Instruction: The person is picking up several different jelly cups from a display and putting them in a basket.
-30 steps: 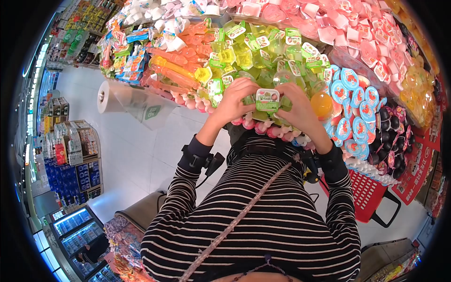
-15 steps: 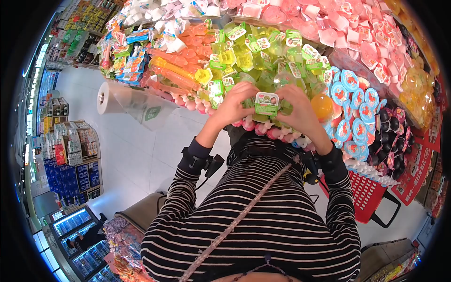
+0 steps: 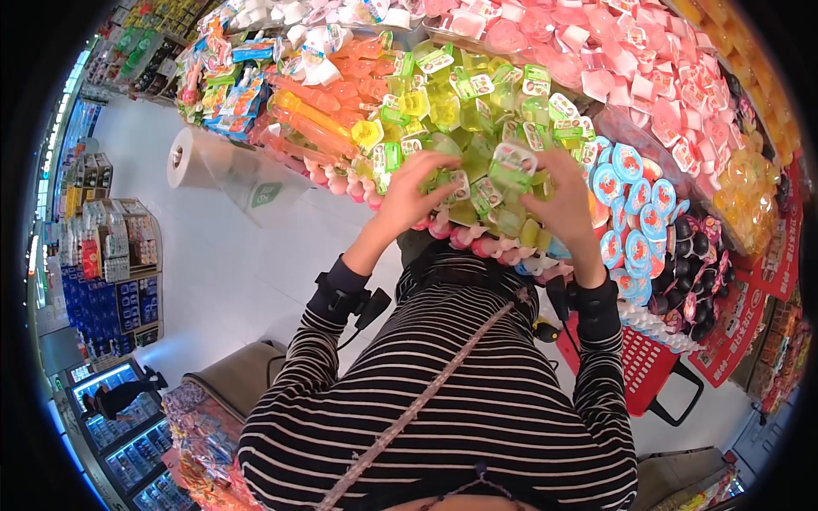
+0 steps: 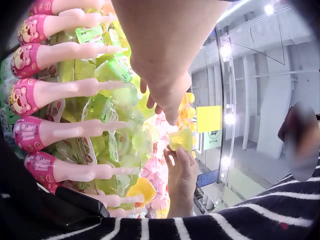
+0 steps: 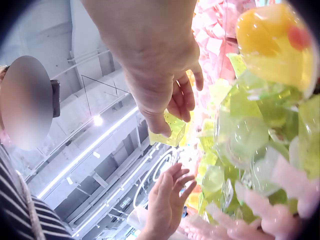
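In the head view, a squarish jelly cup [image 3: 515, 164] lies at ten o'clock from the right hand [image 3: 560, 203], which pinches it above the heap of green cups [image 3: 443, 111]. Its tapering body is translucent yellow-green, glossy; its pale-bordered lid print is blurred. The left hand [image 3: 415, 198], toward eight o'clock, has fingers spread.

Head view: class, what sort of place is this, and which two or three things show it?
Most likely a supermarket or similar shop: green cups and pink cups are heaped by colour, a roll of plastic bags hangs beside the display, and a red basket is nearby.
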Demonstrator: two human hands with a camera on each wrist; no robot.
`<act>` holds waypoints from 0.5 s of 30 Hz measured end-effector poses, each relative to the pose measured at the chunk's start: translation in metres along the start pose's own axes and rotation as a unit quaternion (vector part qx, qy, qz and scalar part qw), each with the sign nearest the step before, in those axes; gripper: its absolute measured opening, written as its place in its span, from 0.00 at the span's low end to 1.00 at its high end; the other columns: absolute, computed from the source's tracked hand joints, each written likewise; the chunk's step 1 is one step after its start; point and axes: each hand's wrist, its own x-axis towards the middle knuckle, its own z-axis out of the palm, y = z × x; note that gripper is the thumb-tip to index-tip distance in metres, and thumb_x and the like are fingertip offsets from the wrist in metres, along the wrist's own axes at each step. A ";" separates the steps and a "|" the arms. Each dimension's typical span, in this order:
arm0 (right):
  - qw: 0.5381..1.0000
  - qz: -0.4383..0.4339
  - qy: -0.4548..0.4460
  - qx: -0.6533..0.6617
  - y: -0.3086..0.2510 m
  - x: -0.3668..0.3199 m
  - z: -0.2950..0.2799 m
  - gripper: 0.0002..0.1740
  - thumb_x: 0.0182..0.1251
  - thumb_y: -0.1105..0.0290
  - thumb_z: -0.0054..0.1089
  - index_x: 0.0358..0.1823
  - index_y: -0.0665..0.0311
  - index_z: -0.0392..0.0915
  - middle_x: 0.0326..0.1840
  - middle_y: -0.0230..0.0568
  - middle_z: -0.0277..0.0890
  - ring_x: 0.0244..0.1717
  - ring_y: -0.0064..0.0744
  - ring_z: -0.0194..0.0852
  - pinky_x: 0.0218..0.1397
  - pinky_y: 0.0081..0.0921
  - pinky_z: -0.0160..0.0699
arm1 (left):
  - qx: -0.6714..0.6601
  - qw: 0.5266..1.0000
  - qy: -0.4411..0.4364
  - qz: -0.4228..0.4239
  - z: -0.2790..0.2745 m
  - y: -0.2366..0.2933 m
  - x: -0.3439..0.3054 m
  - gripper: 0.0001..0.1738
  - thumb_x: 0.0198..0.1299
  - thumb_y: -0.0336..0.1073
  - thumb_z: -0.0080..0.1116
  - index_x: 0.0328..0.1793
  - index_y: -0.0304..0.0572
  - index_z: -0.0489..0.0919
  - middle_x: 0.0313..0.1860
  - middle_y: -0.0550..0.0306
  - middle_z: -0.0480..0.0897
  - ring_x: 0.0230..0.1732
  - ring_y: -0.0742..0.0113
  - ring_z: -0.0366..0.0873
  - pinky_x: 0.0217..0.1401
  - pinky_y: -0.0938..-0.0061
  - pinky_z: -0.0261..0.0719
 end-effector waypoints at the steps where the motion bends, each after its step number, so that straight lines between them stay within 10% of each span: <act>1: 0.999 0.039 0.008 0.011 -0.001 0.006 -0.012 0.20 0.37 0.72 0.70 0.36 0.63 0.74 0.37 0.39 0.73 0.42 0.40 0.70 0.50 0.32 0.67 | -0.021 0.999 0.032 -0.018 -0.003 0.001 0.000 0.17 0.49 0.27 0.63 0.47 0.39 0.77 0.40 0.54 0.80 0.44 0.59 0.77 0.49 0.70 0.72; 15: 0.995 -0.011 -0.079 -0.055 -0.016 0.021 -0.004 0.21 0.39 0.68 0.66 0.39 0.64 0.73 0.40 0.43 0.72 0.49 0.46 0.66 0.57 0.37 0.63 | -0.047 0.979 0.141 -0.140 -0.007 -0.029 -0.018 0.12 0.57 0.26 0.55 0.49 0.35 0.75 0.41 0.53 0.81 0.45 0.66 0.78 0.52 0.74 0.73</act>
